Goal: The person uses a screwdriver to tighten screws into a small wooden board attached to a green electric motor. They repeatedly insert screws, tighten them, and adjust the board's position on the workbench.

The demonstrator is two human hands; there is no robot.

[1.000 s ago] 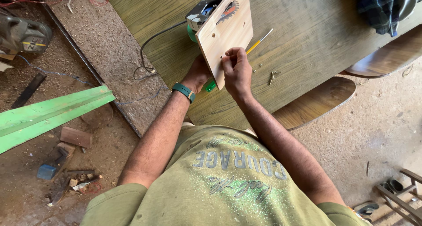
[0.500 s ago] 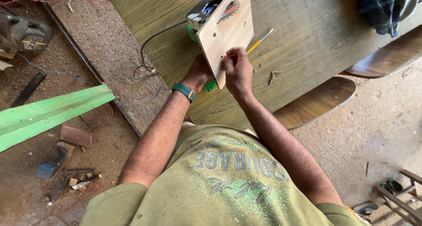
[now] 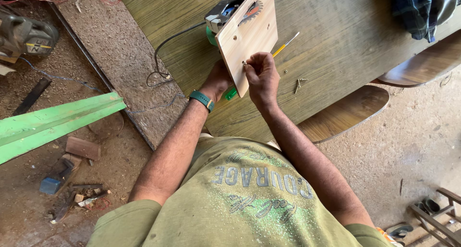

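A light plywood board (image 3: 249, 33) is fixed to the base of a green and black power tool (image 3: 222, 14) that lies on its side on an olive wood-grain tabletop (image 3: 336, 30). My left hand (image 3: 218, 80) reaches under the board and grips the tool's green body. My right hand (image 3: 260, 74) pinches a small screw against the board's face near its lower edge. A yellow-handled screwdriver (image 3: 284, 46) lies behind the board. Loose screws (image 3: 298, 83) lie on the top beside my right hand.
The tool's black cord (image 3: 161, 59) runs left onto a rough chipboard strip (image 3: 113, 50). A green painted plank (image 3: 53, 124) lies on the dirt floor, with wood scraps (image 3: 81, 148) and another power tool (image 3: 24, 35). Plaid cloth (image 3: 422, 9) sits at top right; brown curved panels (image 3: 345, 112) jut out below.
My right hand has shifted slightly on the board's face; fingers still work at the same hole. The left hand and tool have stayed put.
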